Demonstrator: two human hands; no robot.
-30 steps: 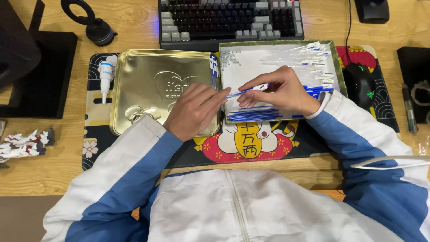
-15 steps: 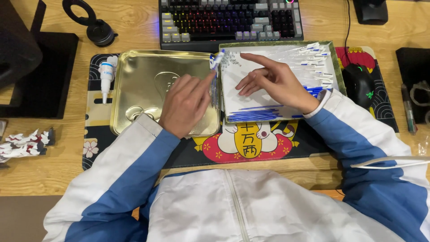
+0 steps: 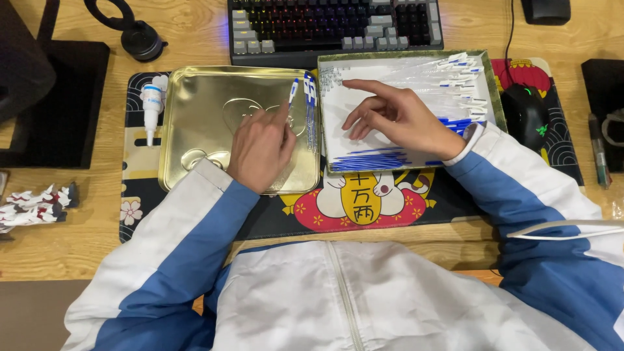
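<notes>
Your left hand [image 3: 260, 146] pinches a blue-tipped strip [image 3: 293, 91] over the gold tray [image 3: 195, 104], centre frame; your right hand [image 3: 403, 120] rests spread, empty, on the strip pile [image 3: 416, 81].

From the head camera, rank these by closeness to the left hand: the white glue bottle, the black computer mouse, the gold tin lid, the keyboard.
From the left hand:
1. Gold tin lid, directly beneath the hand.
2. White glue bottle, to the left on the mat, and keyboard, above at the desk's far edge: too close to call.
3. Black computer mouse, far right.

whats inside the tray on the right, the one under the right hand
The right tray holds a white sheet and many thin clear sticks with blue and white ends, plus blue strips near its front edge. The right hand covers the middle, so what lies beneath it cannot be seen.
</notes>
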